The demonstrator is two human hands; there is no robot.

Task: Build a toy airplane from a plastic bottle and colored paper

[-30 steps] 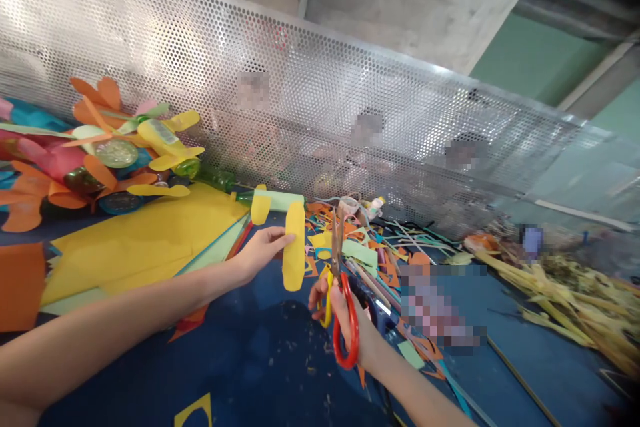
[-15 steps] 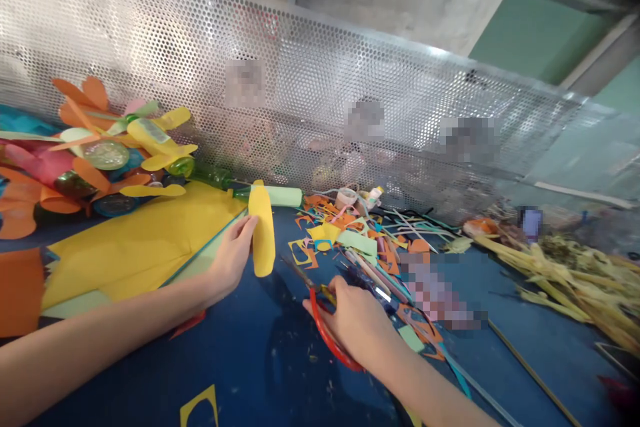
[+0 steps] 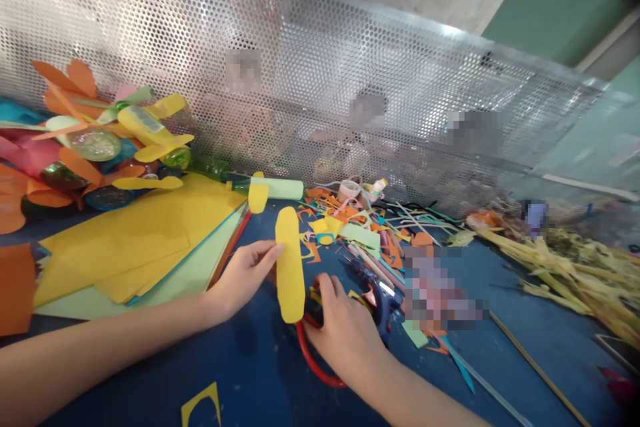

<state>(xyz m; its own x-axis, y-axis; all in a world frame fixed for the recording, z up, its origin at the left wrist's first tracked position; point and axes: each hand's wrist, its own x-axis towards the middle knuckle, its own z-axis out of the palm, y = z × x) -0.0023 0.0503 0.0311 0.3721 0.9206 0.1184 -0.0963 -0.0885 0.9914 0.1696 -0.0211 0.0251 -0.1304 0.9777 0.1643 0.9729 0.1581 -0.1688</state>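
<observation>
Between the thumb and fingers of my left hand (image 3: 250, 273) is a yellow paper strip (image 3: 289, 263) with rounded ends, held upright above the blue table. My right hand (image 3: 347, 327) grips a pair of scissors (image 3: 320, 370) with a red handle. Its blades are hidden behind the strip and my fingers, so I cannot tell how far apart they are. The lower end of the strip overlaps the handle in view. A dark blue tool (image 3: 385, 307) lies just beyond my right hand, partly covered by it.
Yellow paper sheets (image 3: 145, 227) lie at left, below paper flowers (image 3: 75, 87) and bottle parts. A green bottle (image 3: 243, 185) is behind. Paper scraps (image 3: 345, 213) and dry husks (image 3: 565, 267) spread rightward. A perforated metal panel (image 3: 310, 73) stands at the back, people beyond it.
My left hand has brought the yellow strip right and down, close to the scissors. The scissor blades, visible before, are now covered. A small yellow piece by the green bottle has come into view.
</observation>
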